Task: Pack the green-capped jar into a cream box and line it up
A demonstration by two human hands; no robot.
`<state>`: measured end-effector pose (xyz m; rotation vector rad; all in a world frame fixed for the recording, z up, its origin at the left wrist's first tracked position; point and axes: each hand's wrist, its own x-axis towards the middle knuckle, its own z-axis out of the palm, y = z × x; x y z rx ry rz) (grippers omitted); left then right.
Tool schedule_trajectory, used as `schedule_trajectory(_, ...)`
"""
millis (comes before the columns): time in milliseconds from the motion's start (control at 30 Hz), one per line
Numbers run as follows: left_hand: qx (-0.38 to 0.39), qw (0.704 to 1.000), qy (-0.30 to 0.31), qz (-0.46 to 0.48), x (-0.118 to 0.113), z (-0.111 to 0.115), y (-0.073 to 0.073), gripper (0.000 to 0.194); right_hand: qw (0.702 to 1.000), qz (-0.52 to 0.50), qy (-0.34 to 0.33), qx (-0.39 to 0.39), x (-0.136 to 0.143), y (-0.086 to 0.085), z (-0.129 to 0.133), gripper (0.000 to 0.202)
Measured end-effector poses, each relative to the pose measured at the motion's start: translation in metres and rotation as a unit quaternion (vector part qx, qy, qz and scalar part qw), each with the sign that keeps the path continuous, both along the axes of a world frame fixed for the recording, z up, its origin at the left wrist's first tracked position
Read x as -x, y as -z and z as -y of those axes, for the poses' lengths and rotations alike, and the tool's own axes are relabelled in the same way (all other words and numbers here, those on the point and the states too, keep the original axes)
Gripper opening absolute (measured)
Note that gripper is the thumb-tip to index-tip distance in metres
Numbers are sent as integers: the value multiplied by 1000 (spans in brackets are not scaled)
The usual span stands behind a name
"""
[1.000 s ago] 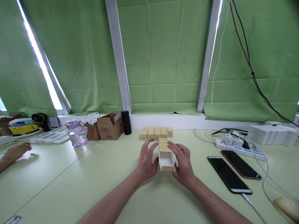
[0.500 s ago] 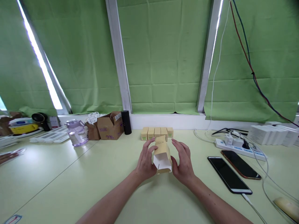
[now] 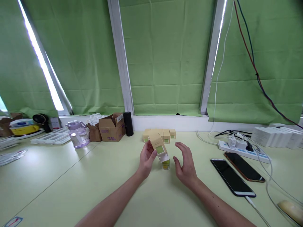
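Open space separates the tilted carton (image 3: 157,143) from the right hand (image 3: 186,164).

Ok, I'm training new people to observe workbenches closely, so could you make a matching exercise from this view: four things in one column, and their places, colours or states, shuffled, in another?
Column one
1. Left hand
2. Lidded bottle
3. Right hand
4. Small clear container

Column two
A. Curved open, holding nothing
B. Gripping a tilted tan box
C. At the lower end of the tilted tan box
D. Translucent purple

Right pairs: 1-B, 2-D, 3-A, 4-C
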<state>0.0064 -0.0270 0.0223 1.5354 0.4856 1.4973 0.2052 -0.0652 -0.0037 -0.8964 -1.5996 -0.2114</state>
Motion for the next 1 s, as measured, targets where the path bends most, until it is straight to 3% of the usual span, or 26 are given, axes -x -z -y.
schedule_trajectory(167,63,998,10,9,-1,-1,-1,78,998,-11,-52,22,2,-1,2,53)
schedule_trajectory(433,106,993,28,-35,-5,8,-6,68,982,-42,-162,90,8,1,5,52)
schedule_trajectory(600,116,991,15,-66,-4,6,-2,62,974,-51,-181,124,9,2,7,46)
schedule_trajectory(800,84,994,14,-70,-5,4,2,58,965,-98,-193,149,9,3,5,43)
schedule_trajectory(1000,-59,986,-66,-141,1,2,6,54,961,-147,-178,155,8,2,1,40)
